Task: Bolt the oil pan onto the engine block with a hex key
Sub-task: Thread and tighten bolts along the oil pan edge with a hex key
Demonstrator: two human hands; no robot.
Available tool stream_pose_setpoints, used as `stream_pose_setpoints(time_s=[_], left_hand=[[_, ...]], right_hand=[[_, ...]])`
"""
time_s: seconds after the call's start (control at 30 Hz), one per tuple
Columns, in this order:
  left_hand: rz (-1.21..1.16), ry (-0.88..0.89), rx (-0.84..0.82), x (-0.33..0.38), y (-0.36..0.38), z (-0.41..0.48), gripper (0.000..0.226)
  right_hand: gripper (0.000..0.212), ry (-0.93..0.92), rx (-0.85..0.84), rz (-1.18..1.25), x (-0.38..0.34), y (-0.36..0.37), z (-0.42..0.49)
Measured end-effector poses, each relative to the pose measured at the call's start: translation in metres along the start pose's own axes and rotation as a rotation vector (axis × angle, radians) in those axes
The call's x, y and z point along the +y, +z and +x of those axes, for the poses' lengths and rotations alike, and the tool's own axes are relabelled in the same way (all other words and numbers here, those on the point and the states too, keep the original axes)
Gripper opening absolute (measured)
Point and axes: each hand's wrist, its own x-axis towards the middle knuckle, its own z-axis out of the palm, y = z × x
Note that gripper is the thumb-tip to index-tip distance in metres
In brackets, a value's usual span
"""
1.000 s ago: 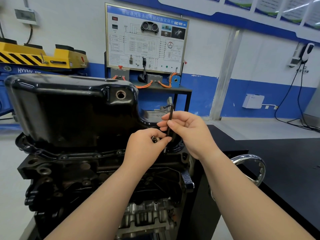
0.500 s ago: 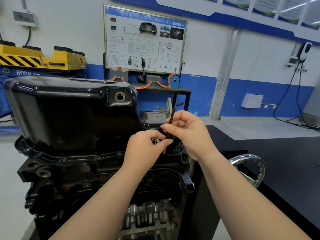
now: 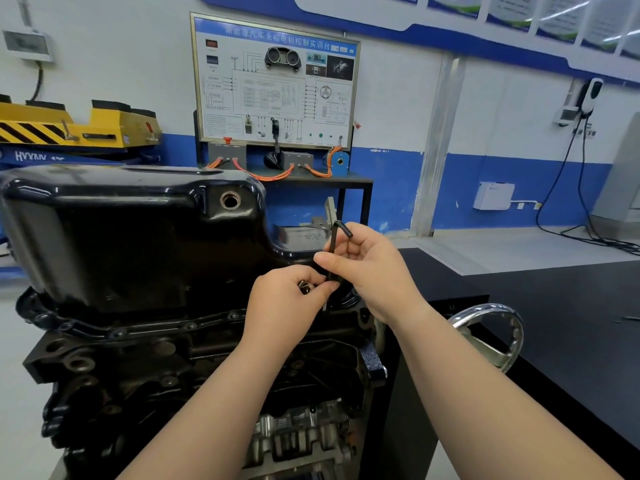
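Note:
A glossy black oil pan [image 3: 131, 233] sits on top of the dark engine block [image 3: 145, 368], its flange lined with several bolts. My right hand [image 3: 372, 268] pinches a black L-shaped hex key [image 3: 334, 249], held upright at the pan's right end with its short arm pointing right. My left hand [image 3: 287, 299] is curled just left of the key's lower end and holds small metal bolts [image 3: 306, 287] in its fingers. The key's tip is hidden behind my left hand.
A chrome handwheel [image 3: 491, 337] sticks out to the right of the block, beside a black bench top [image 3: 554, 306]. Behind stand a wiring training board [image 3: 277, 81] on a small table and a yellow lift [image 3: 76, 128] at the left.
My right hand has turned the hex key, so its short arm swung round to point right. My left hand has stayed at the key's lower end.

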Motion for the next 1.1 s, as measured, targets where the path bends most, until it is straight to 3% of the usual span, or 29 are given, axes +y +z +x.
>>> stream_pose_setpoints(time_s=[0.2, 0.33, 0.57, 0.77, 1.1], left_hand=[[0.016, -0.003, 0.008, 0.0, 0.001, 0.0, 0.022], [0.006, 0.0, 0.016, 0.0, 0.001, 0.0, 0.027], [0.023, -0.007, -0.012, 0.0, -0.001, -0.001, 0.012], [0.02, -0.014, -0.006, 0.001, -0.001, 0.0, 0.018], [0.02, -0.028, -0.016, 0.0, -0.001, 0.0, 0.022]], right_hand=[[0.025, 0.014, -0.069, 0.143, -0.004, -0.008, -0.002], [0.033, 0.021, -0.095, 0.104, -0.008, -0.009, -0.002], [0.03, 0.047, 0.015, 0.151, -0.005, -0.004, -0.002], [0.034, 0.038, 0.023, 0.119, -0.007, -0.001, -0.002], [0.022, 0.033, 0.086, 0.056, -0.002, 0.001, 0.0]])
